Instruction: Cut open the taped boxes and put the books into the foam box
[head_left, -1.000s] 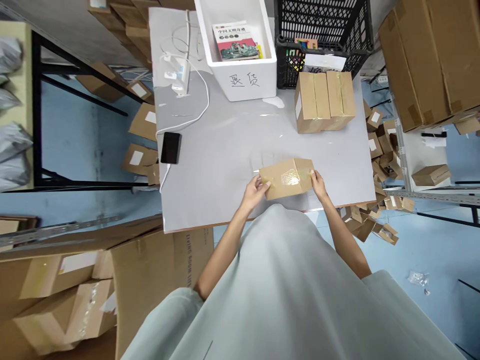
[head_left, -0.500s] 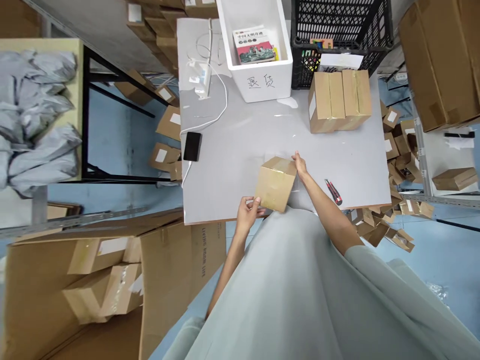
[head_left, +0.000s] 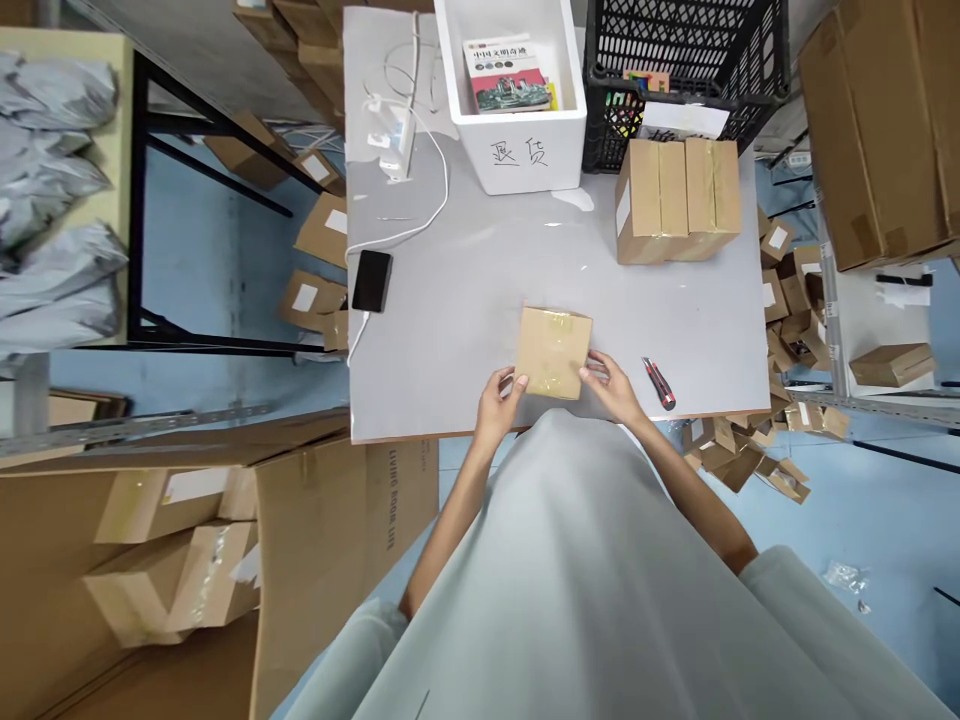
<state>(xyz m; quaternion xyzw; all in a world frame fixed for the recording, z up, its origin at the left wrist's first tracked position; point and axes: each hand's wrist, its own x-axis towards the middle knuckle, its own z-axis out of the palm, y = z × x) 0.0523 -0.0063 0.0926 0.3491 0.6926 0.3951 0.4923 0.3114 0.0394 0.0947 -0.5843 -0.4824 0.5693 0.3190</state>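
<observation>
A small cardboard box with clear tape across its top is near the front edge of the grey table. My left hand grips its lower left corner, thumb on the near face and fingers behind. At the opposite side, my right hand holds the lower right edge between thumb and fingers. Both hands are closed on the box. To the right of my right hand lies a red and black utility knife. Whether the box rests fully on the table or is slightly lifted, I cannot tell.
At the back stand a white bin with books and a black crate. Two taped boxes sit before the crate. A phone and power strip are on the left. A large carton with boxes stands front left.
The box has been turned to sit squarer to me. My right hand has moved from its far right corner down to the near right edge; my left hand stays at the left corner.
</observation>
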